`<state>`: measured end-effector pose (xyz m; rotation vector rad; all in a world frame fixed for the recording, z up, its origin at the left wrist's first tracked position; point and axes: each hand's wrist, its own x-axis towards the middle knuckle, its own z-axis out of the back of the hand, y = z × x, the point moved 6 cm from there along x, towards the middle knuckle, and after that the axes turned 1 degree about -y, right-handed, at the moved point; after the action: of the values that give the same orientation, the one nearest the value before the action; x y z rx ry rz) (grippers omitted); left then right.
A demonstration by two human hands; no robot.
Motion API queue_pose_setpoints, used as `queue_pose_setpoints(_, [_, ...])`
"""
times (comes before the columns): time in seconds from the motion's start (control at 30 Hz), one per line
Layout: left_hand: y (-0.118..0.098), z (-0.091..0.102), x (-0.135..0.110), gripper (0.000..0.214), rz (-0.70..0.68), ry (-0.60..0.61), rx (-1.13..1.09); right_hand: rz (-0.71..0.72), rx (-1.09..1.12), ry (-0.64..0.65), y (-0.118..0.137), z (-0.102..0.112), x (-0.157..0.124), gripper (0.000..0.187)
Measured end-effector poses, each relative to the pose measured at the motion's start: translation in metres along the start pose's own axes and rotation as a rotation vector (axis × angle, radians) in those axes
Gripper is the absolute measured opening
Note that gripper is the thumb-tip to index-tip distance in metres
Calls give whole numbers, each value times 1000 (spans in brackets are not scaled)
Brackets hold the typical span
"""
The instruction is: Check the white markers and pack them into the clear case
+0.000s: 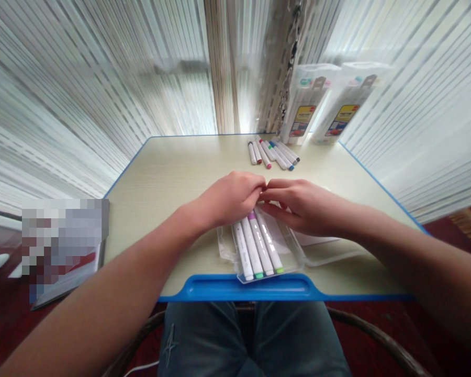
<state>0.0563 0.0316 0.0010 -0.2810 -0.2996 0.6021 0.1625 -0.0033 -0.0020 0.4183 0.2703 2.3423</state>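
Several white markers (255, 246) lie side by side in a clear plastic case (227, 246), their coloured ends towards me. My left hand (235, 196) is closed over the far ends of these markers, with its fingertips curled out of sight. From the other side my right hand (296, 205) meets it, fingers bent and tips drawn together against the left fingertips. Whatever the two hands pinch there is hidden. A clear flap, apparently the case's lid (333, 256), spreads out to the right under my right wrist.
Several loose markers (275, 154) lie at the table's back. Two clear packages with printed labels (303, 118) stand at the back right, before a striped curtain (172, 68). The table (165, 173) has a blue edge and a blue front tray (251, 288). A blurred-out object sits at left.
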Motion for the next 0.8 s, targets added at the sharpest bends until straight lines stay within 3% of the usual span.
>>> queue_pose_setpoints(0.4, [8,0,1,24,7,-43,-157,-30,-33,-4,-4,-1,-1,29])
queue_pose_setpoints(0.8, [6,-1,1,23,-8,-49,-98,9,-4,-16,-2,1,0,26])
